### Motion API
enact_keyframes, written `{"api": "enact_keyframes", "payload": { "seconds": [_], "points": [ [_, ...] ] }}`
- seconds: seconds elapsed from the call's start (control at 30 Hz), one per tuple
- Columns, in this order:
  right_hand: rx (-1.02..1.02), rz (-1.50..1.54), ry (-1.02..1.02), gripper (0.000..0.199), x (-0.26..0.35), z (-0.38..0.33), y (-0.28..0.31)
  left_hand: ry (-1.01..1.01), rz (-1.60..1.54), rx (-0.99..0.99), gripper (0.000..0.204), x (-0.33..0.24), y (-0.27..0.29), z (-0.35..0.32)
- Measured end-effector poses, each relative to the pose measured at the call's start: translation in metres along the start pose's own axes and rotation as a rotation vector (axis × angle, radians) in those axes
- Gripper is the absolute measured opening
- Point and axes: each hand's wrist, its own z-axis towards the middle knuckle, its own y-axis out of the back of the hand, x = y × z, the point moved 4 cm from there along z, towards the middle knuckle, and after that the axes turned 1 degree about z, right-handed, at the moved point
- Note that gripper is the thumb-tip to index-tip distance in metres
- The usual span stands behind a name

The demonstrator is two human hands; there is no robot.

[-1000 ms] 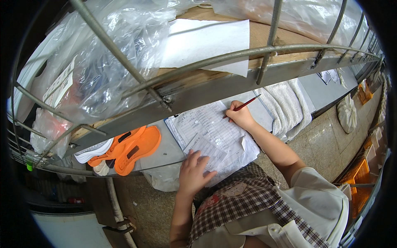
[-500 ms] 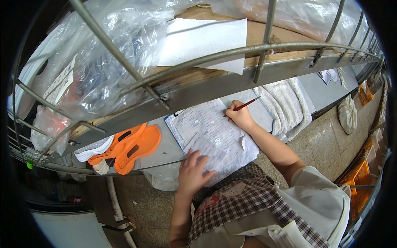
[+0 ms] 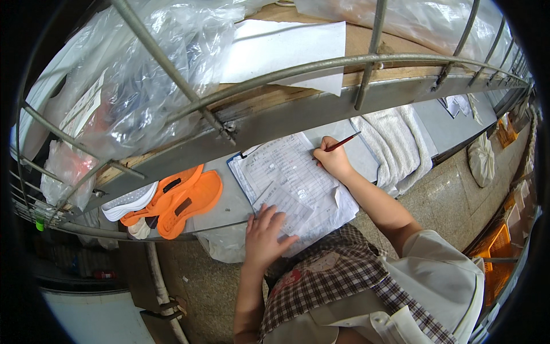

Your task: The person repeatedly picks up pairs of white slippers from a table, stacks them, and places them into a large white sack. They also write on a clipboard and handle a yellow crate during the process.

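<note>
My right hand [image 3: 333,159] is closed round a dark red pen [image 3: 344,142], its lower end at the right side of a printed form [image 3: 269,163]. Several such sheets lie stacked on a blue-edged clipboard [image 3: 234,163] on the grey table. A smaller slip of paper [image 3: 292,207] lies across the lower part of the form. My left hand [image 3: 265,236] rests at the slip's lower left corner with fingers spread, holding nothing. To the left of the clipboard lie orange shoe soles [image 3: 192,203] and a grey-and-white shoe part [image 3: 130,202].
A folded white towel [image 3: 395,146] lies right of the clipboard. Above the table runs a shelf with a metal rail [image 3: 298,66], carrying plastic bags [image 3: 154,74] and a white sheet [image 3: 286,51]. Orange crates [image 3: 498,258] stand at the right, beside a tied white bag [image 3: 481,160] on the floor.
The view has shifted slightly. My right hand and the pen stay at nearly the same spot on the form, and my left hand remains by the slip.
</note>
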Motion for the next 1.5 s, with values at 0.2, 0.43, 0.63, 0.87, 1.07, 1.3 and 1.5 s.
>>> {"api": "enact_keyframes", "payload": {
  "seconds": [0.2,0.43,0.63,0.87,1.07,1.3,1.5],
  "points": [
    [-0.036,0.14,0.021,0.019,-0.004,0.004,0.003,-0.019,-0.04,0.074,0.057,0.009,0.004,0.004],
    [-0.051,0.654,-0.058,0.017,0.008,-0.002,0.017,-0.062,-0.112,0.105,0.051,0.021,0.006,0.008],
    [0.016,0.498,0.046,0.015,0.048,-0.044,0.017,-0.167,-0.014,-0.098,0.018,0.023,0.001,0.01],
    [0.154,0.331,0.017,0.021,0.064,-0.081,-0.019,0.571,-1.106,-0.451,0.013,0.072,0.005,0.026],
    [0.22,0.336,-0.116,0.028,0.047,-0.089,-0.038,0.136,-0.887,-0.896,0.013,0.049,0.03,0.011],
    [0.306,0.005,-0.07,0.023,0.016,-0.093,-0.063,-0.12,-0.14,-0.104,0.031,0.031,0.001,0.013],
    [0.294,-0.153,0.127,0.022,0.005,-0.096,-0.065,-0.096,-0.146,-0.084,0.031,0.033,-0.005,0.012]
  ]
}}
